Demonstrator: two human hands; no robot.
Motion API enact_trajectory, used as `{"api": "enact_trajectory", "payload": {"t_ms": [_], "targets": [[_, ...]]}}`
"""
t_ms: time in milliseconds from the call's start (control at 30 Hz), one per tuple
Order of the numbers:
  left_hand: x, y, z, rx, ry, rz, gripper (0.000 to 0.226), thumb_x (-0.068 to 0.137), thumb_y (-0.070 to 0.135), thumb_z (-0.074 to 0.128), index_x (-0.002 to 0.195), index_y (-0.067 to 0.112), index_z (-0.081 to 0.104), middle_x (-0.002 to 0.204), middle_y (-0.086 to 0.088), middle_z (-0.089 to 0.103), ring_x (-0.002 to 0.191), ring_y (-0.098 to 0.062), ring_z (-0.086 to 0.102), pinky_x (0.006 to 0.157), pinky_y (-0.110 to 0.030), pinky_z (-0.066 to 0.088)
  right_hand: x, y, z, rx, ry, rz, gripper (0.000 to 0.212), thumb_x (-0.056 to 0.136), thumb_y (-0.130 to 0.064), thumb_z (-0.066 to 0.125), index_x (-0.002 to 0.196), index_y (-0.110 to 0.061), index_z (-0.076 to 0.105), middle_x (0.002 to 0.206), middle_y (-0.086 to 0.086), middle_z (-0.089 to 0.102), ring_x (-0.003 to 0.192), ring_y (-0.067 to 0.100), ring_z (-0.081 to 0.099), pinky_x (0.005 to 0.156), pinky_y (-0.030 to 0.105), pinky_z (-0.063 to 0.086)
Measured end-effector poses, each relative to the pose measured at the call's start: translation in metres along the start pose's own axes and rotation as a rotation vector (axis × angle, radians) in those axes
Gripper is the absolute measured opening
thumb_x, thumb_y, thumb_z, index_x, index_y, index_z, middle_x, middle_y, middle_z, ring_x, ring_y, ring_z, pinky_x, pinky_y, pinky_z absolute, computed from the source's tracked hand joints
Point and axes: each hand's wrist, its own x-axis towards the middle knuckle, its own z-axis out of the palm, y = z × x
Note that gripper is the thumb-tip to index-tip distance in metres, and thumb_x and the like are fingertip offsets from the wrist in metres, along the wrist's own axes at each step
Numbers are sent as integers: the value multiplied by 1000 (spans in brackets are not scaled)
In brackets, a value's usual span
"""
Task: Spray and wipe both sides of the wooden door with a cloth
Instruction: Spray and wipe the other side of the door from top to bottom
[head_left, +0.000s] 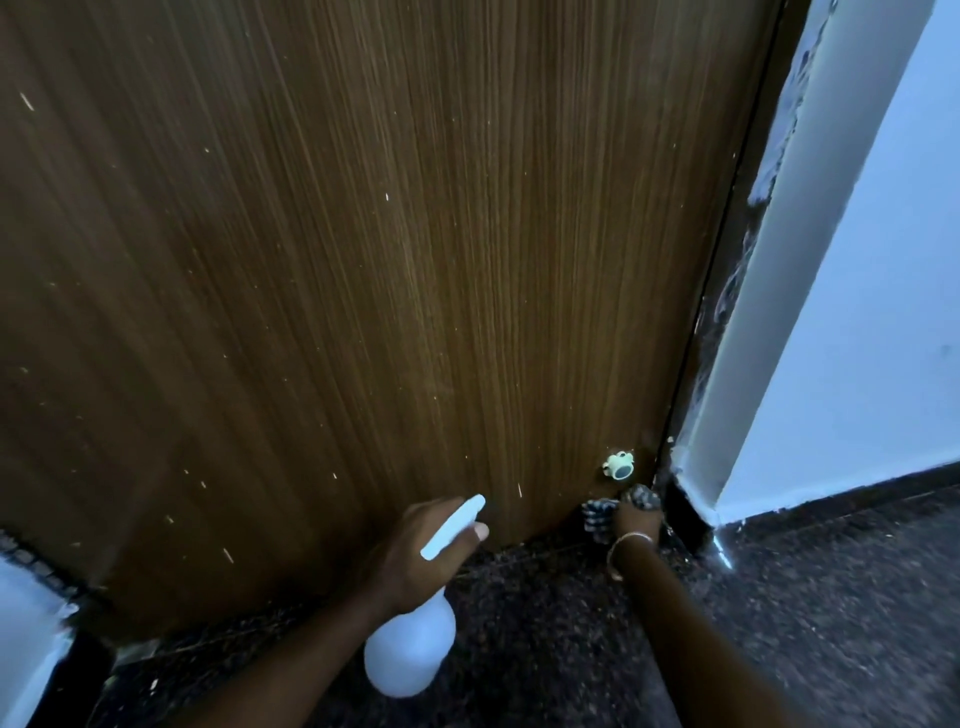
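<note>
A spray bottle (410, 654) is gripped in the left hand (415, 551), nozzle aimed toward 1 o'clock, while the cloth (597, 515) is clenched in the right hand (638, 514) against the 5 o'clock corner of the wooden door (363, 260).

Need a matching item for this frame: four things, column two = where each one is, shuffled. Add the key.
Column one:
1. spray bottle
2. cloth
3. pale round fitting
4. bracelet

Column two:
A. worn just behind the right hand
B. fixed on the door near its lower right corner
C. held in the left hand
D. held against the door's bottom right corner by the right hand

Pairs: 1-C, 2-D, 3-B, 4-A.
</note>
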Motion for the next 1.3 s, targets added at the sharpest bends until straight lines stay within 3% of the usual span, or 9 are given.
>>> {"api": "enact_trajectory", "payload": {"t_ms": [67, 133, 233, 300, 367, 533, 733, 900, 1300], "targets": [[1, -1, -11, -19, 95, -7, 43, 99, 39, 65, 87, -3, 66, 77, -9, 68, 72, -27, 67, 70, -34, 54, -2, 1, -3, -130, -158, -3, 17, 104, -11, 44, 99, -6, 59, 136, 18, 57, 90, 24, 59, 71, 25, 48], [4, -1, -19, -24, 155, 2, 30, 99, 32, 67, 80, 10, 67, 70, 3, 65, 67, -20, 66, 63, -32, 53, -14, 8, 7, -233, -295, 17, 23, 100, -12, 49, 78, -18, 53, 118, 18, 64, 76, 18, 57, 66, 27, 49], [6, 5, -33, 15, 239, -9, 19, 97, 29, 69, 91, 13, 75, 76, 7, 72, 76, -12, 73, 68, -30, 60, -39, 27, 33, -127, -386, 82, 9, 81, -8, 60, 86, -5, 66, 86, 17, 69, 74, 29, 65, 61, 35, 56], [9, 13, -46, 27, 287, -16, 24, 97, 36, 68, 102, 14, 76, 86, 15, 76, 86, -6, 74, 78, -28, 61, -63, 26, 45, -41, -390, 43, 21, 72, -8, 62, 91, -2, 68, 87, 19, 71, 83, 35, 69, 74, 48, 59], [12, 25, -61, 22, 316, -24, 30, 95, 48, 66, 105, 21, 74, 85, 17, 74, 86, -5, 72, 82, -30, 61, -80, 18, 52, 34, -412, -48, 13, 76, -6, 60, 87, -5, 67, 87, 17, 71, 86, 33, 67, 83, 47, 56], [28, 60, -104, -22, 403, 35, 59, 92, 62, 65, 103, 5, 76, 85, -3, 76, 83, -20, 75, 78, -52, 62, -159, -57, 47, 182, -463, -256, 13, 72, -6, 59, 83, -7, 66, 80, 12, 65, 81, 28, 61, 76, 43, 51], [66, 131, -173, 49, 479, 135, 47, 96, 47, 62, 85, 2, 70, 72, -8, 71, 69, -24, 72, 66, -54, 58, -244, -166, 39, 305, -574, -499, 23, 84, 8, 51, 88, -9, 67, 85, 9, 66, 82, 26, 62, 75, 40, 50], [110, 207, -236, 37, 510, 177, 48, 96, 48, 62, 88, 1, 71, 73, -9, 72, 70, -25, 73, 67, -57, 58, -309, -278, 29, 325, -683, -647, 27, 70, -10, 55, 93, -9, 69, 89, 13, 66, 83, 29, 62, 75, 44, 51], [224, 456, -399, -14, 529, 185, 37, 95, 46, 66, 88, 10, 72, 76, -7, 72, 72, -28, 72, 66, -57, 58, -467, -564, 3, 308, -779, -729, 23, 74, -14, 57, 95, -10, 67, 89, 11, 68, 85, 32, 66, 74, 46, 54]]}}
